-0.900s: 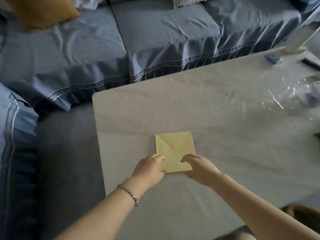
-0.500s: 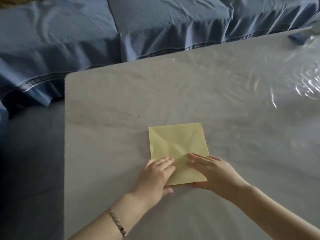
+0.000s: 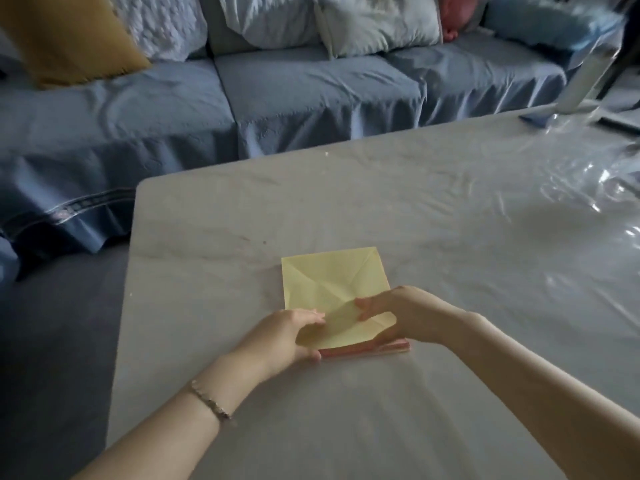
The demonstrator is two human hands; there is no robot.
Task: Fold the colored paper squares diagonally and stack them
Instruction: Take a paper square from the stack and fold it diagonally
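Looking down at the pale bench, we see a yellow paper square lying toward its 6 o'clock side, the top sheet of a low stack of pink sheets. The edges of that stack peek out only along the yellow square's 6 o'clock edge. The yellow square carries diagonal creases that meet near its middle, and its far half lies flat while its near half is raised off the stack. Our left hand grasps the square at its 7 o'clock corner, fingers curled over the top and thumb tucked under the paper. Our right hand grasps it at the 5 o'clock corner, fingers lying on the upper face; we judge the thumb to be beneath, though the hand hides part of it. A thin bracelet circles the left wrist. At about 2 o'clock from the square, well apart from it, a crumpled sheet of clear plastic film catches the light on the bench. Beyond the bench at 12 o'clock runs a blue sofa, with pale pillows along its back and a mustard cushion at 10 o'clock.
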